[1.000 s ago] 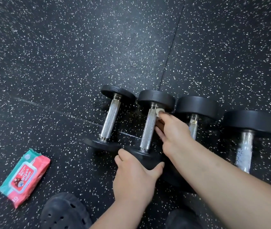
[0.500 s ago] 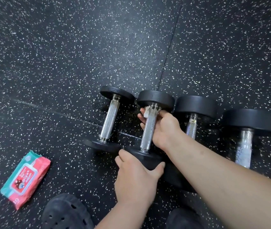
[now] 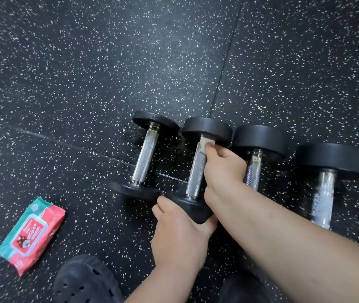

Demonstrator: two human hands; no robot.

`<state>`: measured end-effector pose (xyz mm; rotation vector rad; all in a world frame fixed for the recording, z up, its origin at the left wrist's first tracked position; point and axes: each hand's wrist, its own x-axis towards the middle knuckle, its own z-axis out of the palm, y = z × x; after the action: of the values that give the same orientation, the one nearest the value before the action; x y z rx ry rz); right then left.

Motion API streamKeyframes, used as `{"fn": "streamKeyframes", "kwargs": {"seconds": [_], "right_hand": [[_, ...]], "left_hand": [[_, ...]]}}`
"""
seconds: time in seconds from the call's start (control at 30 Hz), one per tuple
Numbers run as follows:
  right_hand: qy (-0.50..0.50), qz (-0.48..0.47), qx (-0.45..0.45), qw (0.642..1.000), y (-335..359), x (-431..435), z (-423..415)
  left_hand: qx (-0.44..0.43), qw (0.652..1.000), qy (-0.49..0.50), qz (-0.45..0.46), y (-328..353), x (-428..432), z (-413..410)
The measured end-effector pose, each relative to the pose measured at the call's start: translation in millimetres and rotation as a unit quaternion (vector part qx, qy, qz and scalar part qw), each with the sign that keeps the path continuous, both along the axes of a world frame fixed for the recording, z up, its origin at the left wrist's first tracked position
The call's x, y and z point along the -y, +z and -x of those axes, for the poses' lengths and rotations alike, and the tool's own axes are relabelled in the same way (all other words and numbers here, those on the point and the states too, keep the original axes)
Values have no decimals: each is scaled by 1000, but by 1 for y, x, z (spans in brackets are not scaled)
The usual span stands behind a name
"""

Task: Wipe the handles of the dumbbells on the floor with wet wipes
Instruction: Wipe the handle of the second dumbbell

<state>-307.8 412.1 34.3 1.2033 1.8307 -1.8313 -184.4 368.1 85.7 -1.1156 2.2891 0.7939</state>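
Knurled steel: handle [image 3: 196,171] of the second dumbbell [image 3: 207,127] from the left, lying on the speckled rubber floor [image 3: 86,84] in a row of four.

Wet wipe [image 3: 205,145]: white, folded, pressed to the handle's far end just under the far head.

Right hand [image 3: 224,169]: thumb and fingers pinch the wipe against the bar.

Left hand [image 3: 180,235]: curled round the near head, steadying it.

Step, by judgement: wiping this handle at its far end. The next move calls for drawing the wipe down the bar while the left hand holds firm.

Change: half a second ago the right fingers wrapped the bar from its left side; now they sit to its right. Left hand unchanged.

Wipes pack [image 3: 32,235]: on the floor, well to the left.
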Motion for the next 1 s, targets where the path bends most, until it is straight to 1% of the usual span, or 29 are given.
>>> {"fn": "streamKeyframes", "kwargs": {"seconds": [0.07, 0.1, 0.13, 0.2, 0.27, 0.37, 0.43, 0.57, 0.67, 0.73, 0.8, 0.93, 1.0], "right_hand": [[7, 8, 26, 1000, -1, 6, 3], [5, 27, 50, 998, -2, 6, 6], [-3, 66, 73, 995, -4, 5, 9], [-22, 177, 109, 978, -8, -1, 16], [-18, 245, 120, 962, -9, -9, 20], [-7, 266, 121, 956, -10, -16, 20], [-15, 241, 107, 965, -6, -14, 16], [-13, 125, 53, 991, -2, -5, 6], [-7, 38, 11, 999, -2, -3, 1], [-20, 29, -13, 999, 0, -6, -2], [-7, -3, -41, 999, 1, -12, -5], [51, -85, -79, 992, 0, -21, -11], [108, -120, -107, 981, 0, -25, -14]], "left_hand": [[2, 1000, 0, -2, 1, 1, 0], [2, 1000, -1, 0, 1, 1, 0], [1, 1000, -2, 5, 1, 0, 0], [-2, 1000, -6, 16, -1, -1, -1], [-3, 1000, -8, 22, -3, -3, -1], [-2, 1000, -10, 28, -4, -4, -1], [-2, 999, -11, 30, -4, -4, -1], [-5, 1000, -6, 23, -4, -5, -1], [-2, 1000, -4, 19, -2, -4, -1], [-4, 1000, -1, 16, -2, -4, -1], [-7, 1000, -1, 18, -3, -4, -1], [0, 1000, -6, 26, -5, -3, -2], [-2, 1000, -3, 24, -6, -2, -2]]}}
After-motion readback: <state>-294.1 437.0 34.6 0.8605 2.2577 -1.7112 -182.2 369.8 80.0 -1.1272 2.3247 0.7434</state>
